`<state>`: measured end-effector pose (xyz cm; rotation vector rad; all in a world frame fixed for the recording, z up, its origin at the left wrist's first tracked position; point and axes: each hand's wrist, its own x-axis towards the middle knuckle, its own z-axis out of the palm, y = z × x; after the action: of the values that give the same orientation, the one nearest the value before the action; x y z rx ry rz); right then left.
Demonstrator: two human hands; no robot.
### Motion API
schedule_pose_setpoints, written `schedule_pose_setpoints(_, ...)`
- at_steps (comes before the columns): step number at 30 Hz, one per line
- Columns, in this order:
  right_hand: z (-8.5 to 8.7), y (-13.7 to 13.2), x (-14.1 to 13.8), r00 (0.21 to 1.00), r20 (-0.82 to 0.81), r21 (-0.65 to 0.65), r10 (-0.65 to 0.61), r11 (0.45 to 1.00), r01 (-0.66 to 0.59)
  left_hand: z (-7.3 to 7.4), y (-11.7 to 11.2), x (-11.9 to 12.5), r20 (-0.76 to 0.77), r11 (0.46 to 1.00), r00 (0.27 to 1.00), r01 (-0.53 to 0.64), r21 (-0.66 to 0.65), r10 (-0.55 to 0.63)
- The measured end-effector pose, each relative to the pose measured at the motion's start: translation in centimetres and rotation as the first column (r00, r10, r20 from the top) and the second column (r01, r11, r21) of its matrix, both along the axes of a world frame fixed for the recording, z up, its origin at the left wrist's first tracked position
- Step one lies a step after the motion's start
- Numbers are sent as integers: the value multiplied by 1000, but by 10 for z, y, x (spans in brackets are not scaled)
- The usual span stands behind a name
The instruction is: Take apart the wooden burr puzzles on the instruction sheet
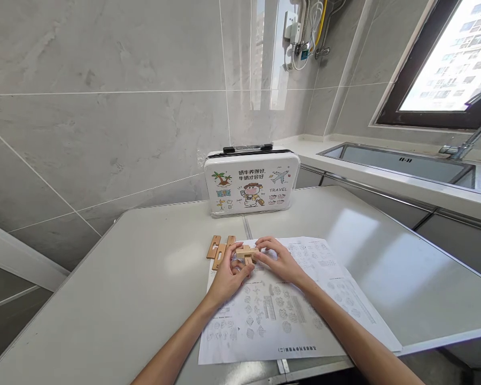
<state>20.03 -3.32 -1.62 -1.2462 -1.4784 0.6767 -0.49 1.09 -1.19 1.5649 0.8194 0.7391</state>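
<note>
Between my two hands is a small wooden interlocking puzzle [247, 253], made of pale sticks that cross each other. My left hand [229, 274] grips it from the left with thumb and fingers. From the right, the thumb and fingers of my right hand [278, 259] pinch its other side. Flat wooden pieces with cut-out slots [214, 247] lie just left of my left hand, partly on the paper. Under both hands is a large printed instruction sheet [296, 337] with many small diagrams. My fingers hide part of the puzzle.
A white cartoon-printed case [251, 184] with a black handle stands at the back of the white table [144, 278], against the tiled wall. To the right are a counter with a sink [401, 163], a faucet [471, 133] and a window.
</note>
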Motion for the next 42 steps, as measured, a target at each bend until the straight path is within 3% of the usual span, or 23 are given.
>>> schedule_pose_setpoints(3,5,-1,2,988,-155,-44,23,999,-30,1,0,0,-38,998,999,-28,50,30)
schedule_pose_setpoints(6,6,1,5,944,-321,-121,-75,992,38,3,-2,0,-119,981,987,-83,176,105)
schedule_pose_setpoints(10,1,5,10,913,-366,-166,-179,978,125,1,-4,-1,-239,940,959,-65,336,152)
schedule_pose_setpoints(14,-6,8,9,918,-333,-181,-217,970,163,-3,-1,-4,-268,821,940,-21,571,210)
schedule_pose_setpoints(17,-11,8,6,936,-264,-186,-231,965,185,-6,3,-6,-284,749,926,3,663,248)
schedule_pose_setpoints(25,-18,7,6,949,-20,-189,-316,933,307,-12,8,-8,-337,696,898,50,716,283)
schedule_pose_setpoints(31,-21,9,6,941,77,-189,-330,922,338,-13,7,-8,-372,703,888,82,706,270)
schedule_pose_setpoints(42,-24,9,4,964,159,-123,-214,964,234,-16,7,-8,-382,675,903,157,721,197)
